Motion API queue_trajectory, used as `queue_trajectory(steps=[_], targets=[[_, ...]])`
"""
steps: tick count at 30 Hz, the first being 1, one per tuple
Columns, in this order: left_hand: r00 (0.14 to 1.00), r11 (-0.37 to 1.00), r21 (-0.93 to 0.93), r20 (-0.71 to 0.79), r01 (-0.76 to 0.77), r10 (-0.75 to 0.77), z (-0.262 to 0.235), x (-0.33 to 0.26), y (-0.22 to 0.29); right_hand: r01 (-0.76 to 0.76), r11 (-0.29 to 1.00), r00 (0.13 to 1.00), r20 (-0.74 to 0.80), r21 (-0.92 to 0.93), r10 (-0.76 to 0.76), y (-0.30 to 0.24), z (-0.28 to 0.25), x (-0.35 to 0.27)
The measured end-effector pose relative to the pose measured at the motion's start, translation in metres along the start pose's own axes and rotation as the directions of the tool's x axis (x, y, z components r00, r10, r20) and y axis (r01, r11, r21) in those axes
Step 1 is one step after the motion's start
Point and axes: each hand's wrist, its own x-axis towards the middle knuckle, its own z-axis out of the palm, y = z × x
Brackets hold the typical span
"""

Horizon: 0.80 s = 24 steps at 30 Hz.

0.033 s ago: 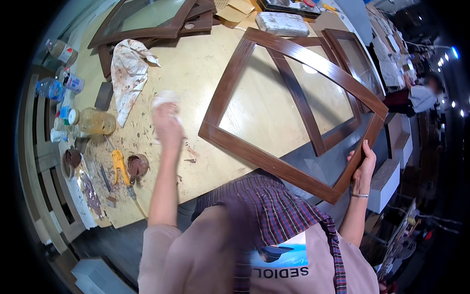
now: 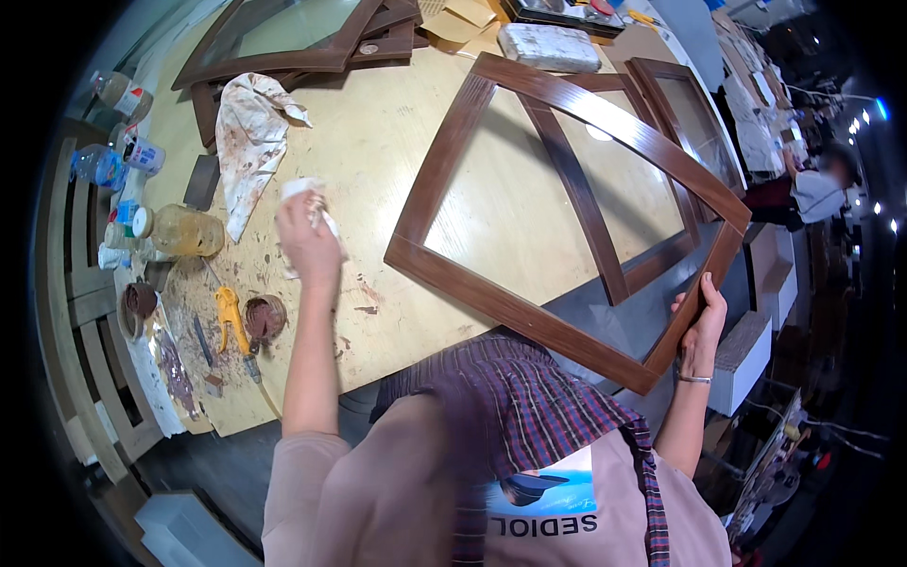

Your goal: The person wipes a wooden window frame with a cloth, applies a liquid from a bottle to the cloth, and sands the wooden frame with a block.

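A brown wooden frame (image 2: 510, 300) is tilted over the table's right half, its near corner reaching past the table edge towards me. Round its near right side my right hand (image 2: 701, 326) is closed, thumb on top. To the left, my left hand (image 2: 310, 241) grips a crumpled white cloth (image 2: 300, 186) above the tabletop, apart from the frame. Beneath the held frame lies a second brown frame (image 2: 581, 198). A larger stained rag (image 2: 250, 142) rests on the table beyond my left hand.
More frames (image 2: 283, 66) are stacked at the far left, others (image 2: 685, 113) at the right edge. Left stand a jar of yellowish liquid (image 2: 187, 231), bottles (image 2: 99, 168), a yellow air gun (image 2: 229, 317) and a small brown pot (image 2: 265, 317). A wrapped white block (image 2: 548, 47) lies far back; another person (image 2: 817, 194) is at right.
My left hand with the cloth has shifted slightly left and turned a little. The frame and my right hand stay practically in place.
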Motion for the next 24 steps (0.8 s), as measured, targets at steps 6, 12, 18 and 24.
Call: queue_trajectory(steps=[6,12,18,24], targets=[[0.880,0.901,0.002,0.215,-0.435,0.424,0.036,-0.049,0.078,0.013,1.000,0.997,0.070,0.007,-0.014,-0.003,0.013,0.029],[0.967,0.983,0.048,-0.179,-0.177,0.183,0.023,0.033,0.034,0.063,0.997,0.990,0.126,0.054,-0.069,-0.003,0.016,0.039],[0.726,0.737,0.064,-0.136,-0.673,0.674,0.068,0.078,0.167,0.197,0.978,0.971,0.123,0.070,-0.204,-0.026,0.020,0.014],[0.997,0.989,-0.122,0.010,0.082,-0.082,0.073,0.112,0.079,0.242,0.969,0.963,0.112,0.043,-0.245,-0.030,0.011,-0.008]])
